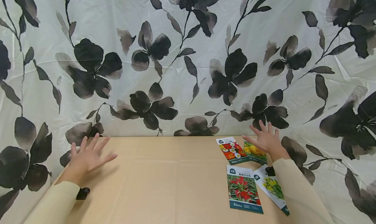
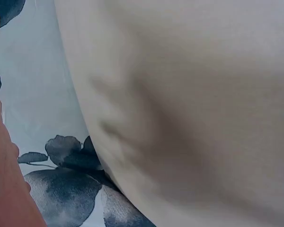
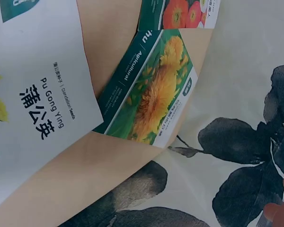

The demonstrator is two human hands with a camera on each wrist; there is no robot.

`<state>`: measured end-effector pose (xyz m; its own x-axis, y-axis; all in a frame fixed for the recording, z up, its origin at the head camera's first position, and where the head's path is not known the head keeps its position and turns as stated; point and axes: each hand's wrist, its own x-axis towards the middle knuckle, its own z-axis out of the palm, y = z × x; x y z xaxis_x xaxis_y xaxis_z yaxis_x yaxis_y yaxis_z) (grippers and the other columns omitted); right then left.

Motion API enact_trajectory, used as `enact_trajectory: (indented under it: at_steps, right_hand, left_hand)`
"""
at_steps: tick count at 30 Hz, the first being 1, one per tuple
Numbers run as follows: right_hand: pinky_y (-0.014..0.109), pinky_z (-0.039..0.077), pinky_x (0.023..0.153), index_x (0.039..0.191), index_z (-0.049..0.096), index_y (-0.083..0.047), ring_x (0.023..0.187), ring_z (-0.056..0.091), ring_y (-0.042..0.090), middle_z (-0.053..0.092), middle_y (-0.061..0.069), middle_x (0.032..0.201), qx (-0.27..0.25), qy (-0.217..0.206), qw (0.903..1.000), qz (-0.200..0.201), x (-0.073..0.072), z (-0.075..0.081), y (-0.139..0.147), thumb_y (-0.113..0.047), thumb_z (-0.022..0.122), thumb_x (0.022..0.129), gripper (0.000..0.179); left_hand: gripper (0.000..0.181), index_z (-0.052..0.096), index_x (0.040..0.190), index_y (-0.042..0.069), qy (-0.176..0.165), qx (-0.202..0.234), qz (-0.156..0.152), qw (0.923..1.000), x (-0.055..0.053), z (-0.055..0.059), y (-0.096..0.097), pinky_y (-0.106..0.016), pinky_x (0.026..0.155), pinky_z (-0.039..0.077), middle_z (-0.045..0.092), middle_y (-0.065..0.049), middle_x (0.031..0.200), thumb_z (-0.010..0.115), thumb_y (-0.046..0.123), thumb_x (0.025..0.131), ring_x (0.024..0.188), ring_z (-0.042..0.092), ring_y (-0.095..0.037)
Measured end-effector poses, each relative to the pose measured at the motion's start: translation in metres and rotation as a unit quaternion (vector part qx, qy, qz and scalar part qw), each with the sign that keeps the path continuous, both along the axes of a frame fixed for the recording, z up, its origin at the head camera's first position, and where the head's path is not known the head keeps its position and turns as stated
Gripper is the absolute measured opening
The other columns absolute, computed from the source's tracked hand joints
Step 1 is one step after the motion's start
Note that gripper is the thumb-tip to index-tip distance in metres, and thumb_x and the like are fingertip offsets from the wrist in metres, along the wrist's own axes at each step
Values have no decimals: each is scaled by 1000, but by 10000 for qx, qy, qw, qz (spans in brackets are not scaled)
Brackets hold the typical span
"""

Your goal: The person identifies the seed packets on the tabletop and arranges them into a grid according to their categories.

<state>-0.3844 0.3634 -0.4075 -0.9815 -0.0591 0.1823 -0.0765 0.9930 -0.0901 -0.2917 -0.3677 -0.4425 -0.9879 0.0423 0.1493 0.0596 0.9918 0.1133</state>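
A pale cloth printed with dark flowers spreads beyond the tan table. Over the table's left end, the left hand is splayed wide, thumb out to the side, gripping nothing, its shadow falling on the tabletop. The right hand is likewise spread and empty, beside the yellow-flower packet. That packet lies at the table's right with the poppy packet, the red-flower packet and the slanted dandelion packet. The right forearm and wrist hide part of the dandelion packet in the head view; the right wrist view crops it. The left wrist view catches only a hand's edge and blurred shadow.
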Motion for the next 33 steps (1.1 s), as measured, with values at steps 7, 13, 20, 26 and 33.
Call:
enact_trajectory:
  at_steps: [7, 13, 20, 26, 33]
  right_hand:
    - [82, -1, 112, 159, 36, -15, 151, -2, 63, 8, 30, 168, 6, 50, 10000, 58, 11, -4, 0, -85, 39, 89, 99]
    - [81, 2, 113, 159, 37, -15, 151, 1, 62, 11, 29, 168, 127, 172, 9997, 144, 19, -12, -4, -83, 40, 90, 96]
    - [81, 7, 114, 157, 41, -16, 151, 6, 61, 14, 28, 168, 47, 284, 9993, 233, 33, -20, -6, -81, 45, 90, 94]
    - [80, 4, 115, 157, 42, -17, 152, 5, 60, 15, 26, 169, -45, 372, 9988, 325, 47, -27, -4, -79, 46, 91, 90]
    - [78, 5, 116, 155, 45, -18, 152, 7, 58, 18, 24, 168, -12, 661, 9972, 352, 65, -43, -6, -74, 51, 92, 84]
  left_hand:
    - [99, 11, 165, 35, 81, -45, -21, 10000, 4, -2, 8, -85, 106, -9, 7, -24, 170, 44, 86, 87, 148, 3, -65]
    - [99, 13, 165, 34, 173, 14, -66, 9998, 9, -10, 17, -84, 107, -7, 12, -25, 169, 44, 86, 87, 150, 0, -62]
    - [99, 16, 165, 33, 180, 59, -149, 9997, 15, -23, 27, -84, 107, -9, 10, -25, 170, 44, 87, 86, 149, 4, -63]
    - [99, 21, 164, 31, 237, 57, -170, 9996, 22, -29, 34, -84, 107, -3, 15, -26, 168, 45, 87, 86, 149, 5, -63]
    - [97, 22, 163, 32, 359, 154, -294, 9988, 31, -33, 45, -84, 108, 1, 18, -25, 168, 47, 86, 86, 147, 10, -65]
